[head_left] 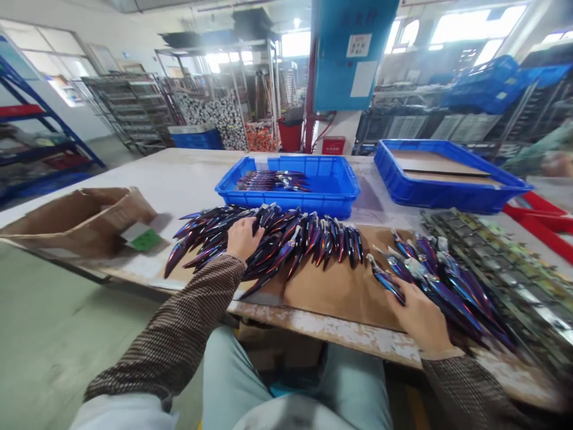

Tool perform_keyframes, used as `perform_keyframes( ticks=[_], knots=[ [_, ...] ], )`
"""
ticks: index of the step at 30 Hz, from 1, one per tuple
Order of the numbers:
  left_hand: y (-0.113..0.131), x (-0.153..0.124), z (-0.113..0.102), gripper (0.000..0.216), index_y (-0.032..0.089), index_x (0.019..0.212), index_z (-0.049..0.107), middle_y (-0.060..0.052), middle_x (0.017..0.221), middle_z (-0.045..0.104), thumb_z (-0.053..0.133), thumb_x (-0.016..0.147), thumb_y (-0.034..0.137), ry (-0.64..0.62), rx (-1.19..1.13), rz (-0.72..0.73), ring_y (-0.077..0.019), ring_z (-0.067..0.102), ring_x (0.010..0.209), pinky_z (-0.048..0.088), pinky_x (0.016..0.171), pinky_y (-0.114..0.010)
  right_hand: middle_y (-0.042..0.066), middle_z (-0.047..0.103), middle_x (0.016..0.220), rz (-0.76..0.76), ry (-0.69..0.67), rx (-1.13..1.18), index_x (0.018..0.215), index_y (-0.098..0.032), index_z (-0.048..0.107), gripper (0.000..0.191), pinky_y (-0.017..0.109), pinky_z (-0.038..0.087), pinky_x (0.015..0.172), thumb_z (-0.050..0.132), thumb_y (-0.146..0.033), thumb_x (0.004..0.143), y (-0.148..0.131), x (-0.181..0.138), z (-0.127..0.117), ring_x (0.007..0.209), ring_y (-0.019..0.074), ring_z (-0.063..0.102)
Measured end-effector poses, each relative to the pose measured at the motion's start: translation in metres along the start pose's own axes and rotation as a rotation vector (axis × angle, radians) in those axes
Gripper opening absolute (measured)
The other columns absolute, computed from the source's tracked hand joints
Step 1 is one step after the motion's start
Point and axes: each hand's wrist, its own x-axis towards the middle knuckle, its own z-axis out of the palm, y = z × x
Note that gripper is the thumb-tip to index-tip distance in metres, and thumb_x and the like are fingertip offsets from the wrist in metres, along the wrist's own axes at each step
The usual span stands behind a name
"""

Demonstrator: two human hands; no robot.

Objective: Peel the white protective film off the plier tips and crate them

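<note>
My right hand (421,313) pinches a fishing lure (385,280) with a shiny blue and dark body and a clear-looking tip pointing away from me. Beside that hand, on the right, lies a group of larger-looking purple-blue lures (452,292). My left hand (243,239) rests on a dense pile of dark purple lures (277,233), its fingers curled around one of them; part of that lure is hidden by the hand. From the pile, a row of lures (331,236) runs to the right across brown cardboard (331,292).
Behind the pile stands a blue bin (333,206) with several lures inside. Another blue bin (452,194) holds flat brown boards. An open cardboard box (67,230) is at left, near a green-and-white card (143,237). Greenish racks (505,257) line the right side.
</note>
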Motion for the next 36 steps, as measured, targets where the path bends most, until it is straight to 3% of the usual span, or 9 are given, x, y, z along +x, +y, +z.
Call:
perform_keyframes(
  ticks=[4,7,11,13,16,20,24,27,36],
  knots=[
    [0.004,-0.025,-0.004,0.031,0.016,0.116,0.064,-0.017,0.126,0.064,0.059,0.089,0.03,0.071,-0.219,-0.019,-0.0341,0.053,0.127,0.035,0.113,-0.052,0.013,0.077,0.1,0.01,0.077,0.14,0.116,-0.015,0.068,0.053,0.038,0.057,0.071,0.041,-0.055,0.095,0.001,-0.013,-0.014,0.084,0.0297,0.075],
    [0.03,-0.06,-0.004,0.027,0.016,0.114,0.062,-0.015,0.119,0.065,0.053,0.095,0.033,0.066,-0.434,-0.038,-0.0292,0.057,0.118,0.041,0.108,-0.047,0.011,0.077,0.095,0.07,0.143,0.351,0.111,-0.017,0.067,0.05,0.036,0.058,0.073,0.052,-0.06,0.091,-0.018,-0.032,-0.025,0.085,0.0287,0.074],
    [0.09,-0.135,0.008,0.034,0.017,0.111,0.063,-0.007,0.094,0.072,0.05,0.098,0.046,-0.185,-0.775,-0.024,-0.0193,0.068,0.085,0.055,0.077,-0.031,0.009,0.075,0.096,0.072,0.129,0.629,0.11,-0.022,0.063,0.034,0.034,0.057,0.072,0.062,-0.05,0.091,-0.075,-0.067,-0.022,0.082,0.0258,0.072],
    [0.118,-0.17,0.014,0.038,0.016,0.109,0.063,-0.008,0.094,0.074,0.045,0.1,0.048,-0.298,-0.907,-0.038,-0.0188,0.069,0.085,0.056,0.075,-0.029,0.007,0.074,0.095,0.059,0.054,0.759,0.111,-0.023,0.061,0.027,0.034,0.058,0.073,0.063,-0.043,0.093,-0.105,-0.086,-0.014,0.081,0.0241,0.072],
    [0.138,-0.201,0.015,0.037,0.016,0.111,0.06,-0.007,0.093,0.072,0.046,0.1,0.049,-0.442,-1.235,-0.277,-0.019,0.068,0.087,0.054,0.08,-0.031,0.01,0.073,0.107,0.056,-0.159,0.949,0.117,-0.023,0.057,0.025,0.035,0.058,0.082,0.062,-0.035,0.095,-0.134,-0.108,-0.006,0.092,0.0248,0.071],
    [0.126,-0.211,0.005,0.036,0.017,0.097,0.063,-0.002,0.081,0.064,0.059,0.093,0.053,-0.477,-1.352,-0.442,-0.0145,0.06,0.073,0.049,0.068,-0.025,0.01,0.072,0.112,0.08,-0.483,1.153,0.119,-0.021,0.06,0.032,0.034,0.057,0.086,0.063,-0.042,0.095,-0.133,-0.116,-0.014,0.1,0.026,0.069],
    [0.105,-0.222,-0.011,0.044,0.017,0.101,0.064,0.001,0.076,0.057,0.064,0.088,0.059,-0.584,-1.319,-0.506,-0.0094,0.049,0.057,0.038,0.049,-0.021,0.002,0.069,0.078,0.342,-0.769,1.284,0.11,-0.019,0.061,0.039,0.021,0.045,0.049,0.056,-0.056,0.097,-0.12,-0.114,-0.031,0.059,0.0138,0.061],
    [0.1,-0.235,-0.021,0.043,0.015,0.098,0.067,0.0,0.077,0.059,0.063,0.089,0.057,-0.635,-1.295,-0.543,-0.0104,0.051,0.061,0.041,0.056,-0.022,-0.003,0.064,0.06,0.382,-0.941,1.316,0.108,-0.017,0.057,0.05,0.019,0.038,0.042,0.049,-0.065,0.097,-0.123,-0.115,-0.04,0.044,0.0102,0.051],
    [0.105,-0.251,-0.035,0.042,0.015,0.105,0.064,-0.002,0.082,0.059,0.061,0.092,0.055,-0.598,-1.37,-0.467,-0.0125,0.05,0.069,0.042,0.064,-0.025,-0.012,0.038,0.039,0.211,-1.015,1.223,0.09,-0.017,0.058,0.053,0.02,0.023,0.039,0.04,-0.066,0.099,-0.149,-0.114,-0.047,0.035,0.0075,0.026]
  ],
)
